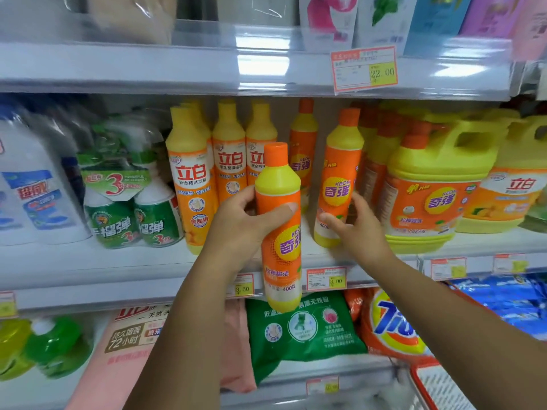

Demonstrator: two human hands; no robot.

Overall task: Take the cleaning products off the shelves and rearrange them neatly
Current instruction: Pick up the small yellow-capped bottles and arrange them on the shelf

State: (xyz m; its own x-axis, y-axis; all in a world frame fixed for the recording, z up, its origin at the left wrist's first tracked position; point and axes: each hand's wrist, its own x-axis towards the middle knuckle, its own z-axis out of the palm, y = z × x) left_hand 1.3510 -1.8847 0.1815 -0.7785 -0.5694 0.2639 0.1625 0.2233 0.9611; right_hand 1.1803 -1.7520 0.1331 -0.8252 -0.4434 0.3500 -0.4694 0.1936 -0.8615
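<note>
- my left hand [242,223] grips an orange bottle [279,232] off the shelf [118,261].
- my right hand [356,229] wraps its twin [340,179] at three o'clock; best lift it straight, label forward.

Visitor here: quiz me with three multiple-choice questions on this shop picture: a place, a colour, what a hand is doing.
1. Where is the bottle in the left hand?
A. on the top shelf
B. held before the middle shelf
C. in a basket
2. What colour is its cap?
A. green
B. orange
C. blue
3. What is the right hand doing?
A. hanging empty
B. pinching a price tag
C. gripping a second bottle on the shelf
Answers: B, it hangs before the shelf edge; B, orange above yellow; C, thumb and fingers flank it.
</note>
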